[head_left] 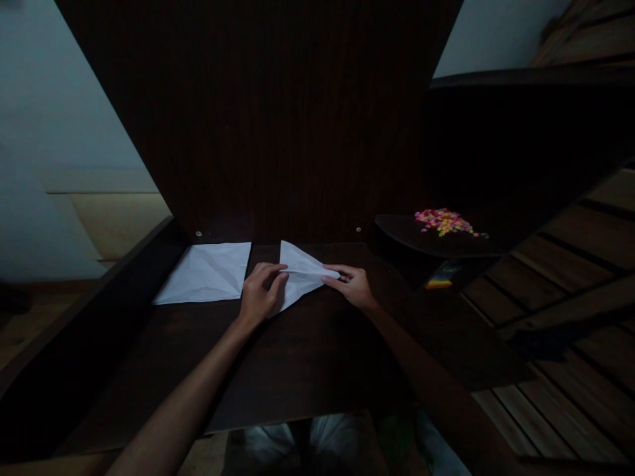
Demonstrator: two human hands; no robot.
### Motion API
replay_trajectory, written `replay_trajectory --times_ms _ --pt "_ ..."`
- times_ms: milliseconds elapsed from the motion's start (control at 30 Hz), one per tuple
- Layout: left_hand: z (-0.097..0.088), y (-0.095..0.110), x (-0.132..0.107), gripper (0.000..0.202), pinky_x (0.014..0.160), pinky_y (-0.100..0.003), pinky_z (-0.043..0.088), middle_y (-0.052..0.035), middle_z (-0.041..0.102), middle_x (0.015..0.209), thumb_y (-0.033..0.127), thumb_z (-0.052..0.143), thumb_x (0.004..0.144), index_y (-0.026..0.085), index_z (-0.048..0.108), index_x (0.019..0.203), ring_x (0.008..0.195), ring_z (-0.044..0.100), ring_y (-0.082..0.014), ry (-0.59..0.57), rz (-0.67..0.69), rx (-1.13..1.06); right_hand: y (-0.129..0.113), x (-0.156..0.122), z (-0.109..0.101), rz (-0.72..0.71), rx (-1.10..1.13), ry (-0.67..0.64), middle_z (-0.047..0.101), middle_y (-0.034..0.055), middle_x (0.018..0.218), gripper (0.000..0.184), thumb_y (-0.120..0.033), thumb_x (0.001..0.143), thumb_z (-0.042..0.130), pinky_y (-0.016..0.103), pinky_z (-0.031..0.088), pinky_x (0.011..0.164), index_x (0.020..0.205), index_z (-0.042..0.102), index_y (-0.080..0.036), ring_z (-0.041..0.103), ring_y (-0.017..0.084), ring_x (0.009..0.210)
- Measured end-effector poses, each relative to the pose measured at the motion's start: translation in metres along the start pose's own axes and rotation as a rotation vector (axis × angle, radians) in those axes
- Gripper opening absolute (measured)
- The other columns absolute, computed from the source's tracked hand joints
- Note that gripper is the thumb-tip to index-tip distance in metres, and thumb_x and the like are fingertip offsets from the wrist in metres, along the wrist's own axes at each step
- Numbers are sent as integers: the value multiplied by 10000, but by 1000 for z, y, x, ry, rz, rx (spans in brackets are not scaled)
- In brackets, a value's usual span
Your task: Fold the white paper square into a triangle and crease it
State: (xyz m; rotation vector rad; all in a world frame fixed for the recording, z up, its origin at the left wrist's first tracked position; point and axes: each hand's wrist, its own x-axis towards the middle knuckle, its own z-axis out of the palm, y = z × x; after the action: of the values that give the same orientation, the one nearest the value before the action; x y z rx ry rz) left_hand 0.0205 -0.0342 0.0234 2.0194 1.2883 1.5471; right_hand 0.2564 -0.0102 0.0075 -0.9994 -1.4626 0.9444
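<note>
Between my two hands is a sheet of white paper (303,262), gathered to a narrow point on the right and flaring out to the left. My left hand (261,289) pinches its middle fold between thumb and fingers. The narrow right end is gripped by my right hand (353,285), thumb below and fingers above. Just left of my left hand, a stack or sheet of white paper (206,271) with creases lies flat on the dark desk (278,357).
A small rounded side shelf (397,231) on the right bears a heap of small colourful pieces (444,221). Under it is a rainbow-striped item (439,283). A tall dark panel (278,119) rises behind the desk, and a low side board (99,324) borders the left.
</note>
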Motion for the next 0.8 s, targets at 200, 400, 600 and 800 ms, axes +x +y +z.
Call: replay_trajectory --times_ms 200,400,600,800 --pt "-2 3 2 125 866 -342 454 -59 580 975 307 619 843 195 671 861 937 563 -200 37 59 33 -2 1 1 -172 -112 -9 605 39 815 224 -378 746 733 273 459 596 911 772 -231 566 162 726" --pt "0 3 0 226 812 -300 456 -30 648 866 388 577 863 183 576 959 860 603 -177 -76 -215 -157 -5 2 3 -238 -62 -33 628 41 784 251 -447 762 707 306 484 704 725 729 -199 587 173 756" --pt "-1 10 4 518 668 -258 506 -38 708 889 392 767 692 178 540 1104 772 665 -175 -332 -498 -594 -3 2 4 19 137 13 593 -9 560 329 -495 684 751 249 419 475 712 680 -175 515 117 475" --pt "10 17 -6 448 608 -314 564 -161 726 952 386 781 695 82 643 993 695 696 -214 -629 -729 -692 -1 1 11 156 422 57 592 -9 596 342 -470 609 806 236 416 438 695 649 -178 507 112 495"
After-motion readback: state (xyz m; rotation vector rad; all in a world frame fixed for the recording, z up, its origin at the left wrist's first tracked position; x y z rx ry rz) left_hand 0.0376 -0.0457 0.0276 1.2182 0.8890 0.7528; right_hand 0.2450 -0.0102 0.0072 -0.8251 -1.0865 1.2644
